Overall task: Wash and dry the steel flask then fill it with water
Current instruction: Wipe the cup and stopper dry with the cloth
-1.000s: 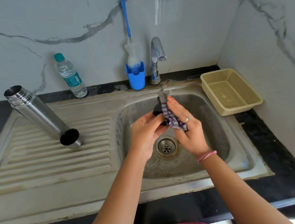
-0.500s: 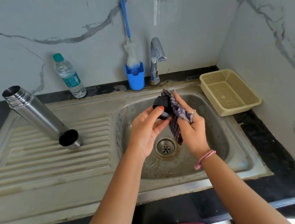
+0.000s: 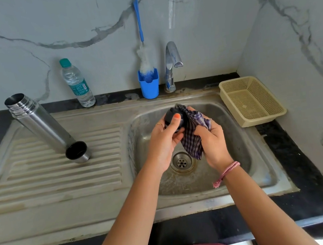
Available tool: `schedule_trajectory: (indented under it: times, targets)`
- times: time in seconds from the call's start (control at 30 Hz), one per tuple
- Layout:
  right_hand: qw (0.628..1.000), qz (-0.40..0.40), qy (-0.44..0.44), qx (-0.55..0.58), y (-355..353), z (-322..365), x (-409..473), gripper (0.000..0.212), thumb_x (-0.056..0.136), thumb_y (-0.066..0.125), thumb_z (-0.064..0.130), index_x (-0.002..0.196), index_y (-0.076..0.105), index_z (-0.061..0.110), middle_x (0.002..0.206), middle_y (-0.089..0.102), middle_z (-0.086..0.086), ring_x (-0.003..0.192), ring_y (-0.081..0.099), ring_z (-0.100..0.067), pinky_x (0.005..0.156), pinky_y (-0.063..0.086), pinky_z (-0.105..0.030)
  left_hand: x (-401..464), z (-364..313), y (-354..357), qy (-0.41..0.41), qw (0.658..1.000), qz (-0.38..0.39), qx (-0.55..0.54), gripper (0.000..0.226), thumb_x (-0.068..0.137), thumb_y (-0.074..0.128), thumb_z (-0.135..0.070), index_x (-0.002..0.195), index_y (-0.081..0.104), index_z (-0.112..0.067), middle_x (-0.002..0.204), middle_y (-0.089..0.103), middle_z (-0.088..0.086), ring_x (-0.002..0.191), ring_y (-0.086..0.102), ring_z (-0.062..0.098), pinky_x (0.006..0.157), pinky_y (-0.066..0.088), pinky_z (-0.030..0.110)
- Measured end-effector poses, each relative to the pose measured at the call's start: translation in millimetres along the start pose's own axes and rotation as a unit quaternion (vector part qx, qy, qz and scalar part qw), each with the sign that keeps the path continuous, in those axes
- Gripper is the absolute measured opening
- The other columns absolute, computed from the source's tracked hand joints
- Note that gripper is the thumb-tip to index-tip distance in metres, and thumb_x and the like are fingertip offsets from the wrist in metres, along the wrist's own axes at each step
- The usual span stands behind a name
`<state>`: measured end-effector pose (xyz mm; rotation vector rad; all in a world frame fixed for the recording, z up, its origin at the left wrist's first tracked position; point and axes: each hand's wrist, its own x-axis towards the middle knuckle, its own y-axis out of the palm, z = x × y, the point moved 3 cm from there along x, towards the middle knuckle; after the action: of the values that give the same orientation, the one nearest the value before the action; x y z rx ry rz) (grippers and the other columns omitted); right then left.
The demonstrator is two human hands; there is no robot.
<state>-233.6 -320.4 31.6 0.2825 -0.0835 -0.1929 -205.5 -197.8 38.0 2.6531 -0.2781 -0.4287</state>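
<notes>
Fingers of our left hand curl round a small black flask stopper, thumb laid across its front; fingers of our right hand pinch a purple checked cloth against the stopper's right side, the cloth's loose end hanging toward the drain. Both hands are held over the sink basin.

Item: steel flask, open-mouthed, standing on the draining board at left, well apart from our hands.
Item: steel cup lid with a black inside, just beside the flask's base on the near right; we cannot tell whether they touch.
Item: clear water bottle with a green cap, upright at the far edge by the wall.
Item: blue holder to the right of the bottle, with a blue-handled bottle brush standing in it.
Item: chrome tap, just right of the holder.
Item: cream perforated basket on the dark counter, right of the basin.
Item: pink thread band on our right wrist.
</notes>
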Motion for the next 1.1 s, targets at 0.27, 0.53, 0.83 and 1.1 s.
schedule_trajectory:
  times: [0.27,0.53,0.83,1.1]
  targets:
    - [0.942,0.072,-0.115,-0.307,0,24,8,0.053,0.091,0.048,-0.006,0.142,0.05,0.011,0.137,0.059,-0.003,0.099,0.06,0.01,0.086,0.048,-0.008,1,1,-6,0.084,0.981,-0.065,0.165,0.043,0.086,0.074,-0.03,0.127,0.062,-0.021,0.111,0.071,-0.003,0.098,0.07,0.014,0.084,0.056,0.028]
    - [0.972,0.066,-0.073,-0.212,-9,13,3,0.051,0.093,0.044,-0.003,0.141,0.05,0.009,0.135,0.06,0.001,0.128,0.054,-0.009,0.108,0.043,-0.031,2,-5,-13,0.106,0.967,-0.033,0.229,0.048,0.079,0.082,-0.022,0.123,0.063,-0.027,0.11,0.072,-0.009,0.096,0.071,0.009,0.089,0.055,0.031]
    - [0.809,0.176,-0.246,-0.505,2,30,8,0.056,0.084,0.053,0.0,0.14,0.049,0.001,0.145,0.049,-0.014,0.137,0.042,-0.021,0.117,0.027,-0.02,10,-13,-23,0.098,0.93,-0.026,0.352,0.062,0.076,0.084,-0.024,0.133,0.058,-0.023,0.119,0.068,-0.007,0.1,0.067,0.006,0.091,0.054,0.029]
    - [0.825,0.185,-0.145,-0.514,9,27,8,0.057,0.087,0.048,-0.004,0.144,0.044,0.003,0.147,0.047,-0.014,0.138,0.043,-0.025,0.116,0.033,-0.037,2,-10,-25,0.105,0.92,-0.016,0.378,0.057,0.073,0.087,-0.025,0.124,0.061,-0.024,0.107,0.069,-0.013,0.086,0.066,-0.006,0.081,0.054,0.015]
